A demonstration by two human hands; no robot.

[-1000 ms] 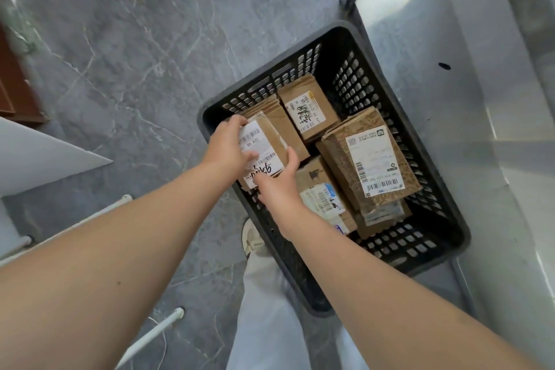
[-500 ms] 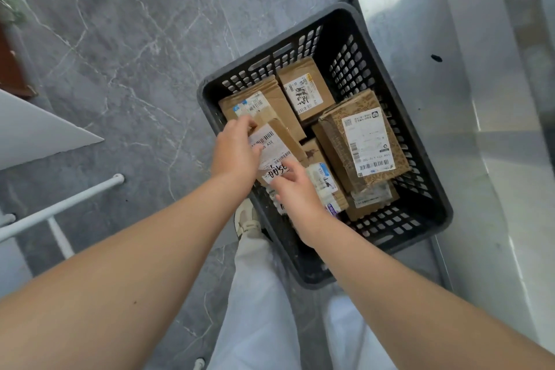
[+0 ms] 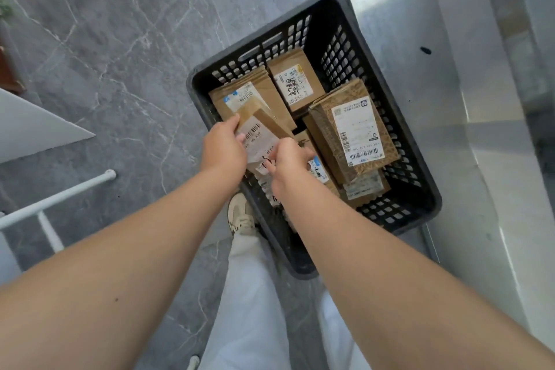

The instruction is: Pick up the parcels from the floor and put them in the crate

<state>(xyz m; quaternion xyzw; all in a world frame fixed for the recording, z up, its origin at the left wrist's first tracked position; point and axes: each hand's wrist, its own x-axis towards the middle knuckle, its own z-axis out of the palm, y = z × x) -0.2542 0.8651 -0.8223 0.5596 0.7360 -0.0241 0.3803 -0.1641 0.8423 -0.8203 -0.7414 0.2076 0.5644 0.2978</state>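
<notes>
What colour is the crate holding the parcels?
The crate is black, its walls a lattice of holes; the head view shows it best.

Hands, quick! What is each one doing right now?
Left hand: holds the parcel by its left edge, over the crate.
Right hand: pinches that parcel's near end.

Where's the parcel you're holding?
In the head view, the held parcel sits tilted over the near-left part of the crate, left hand gripping its left edge, right hand pinching its near edge.
</notes>
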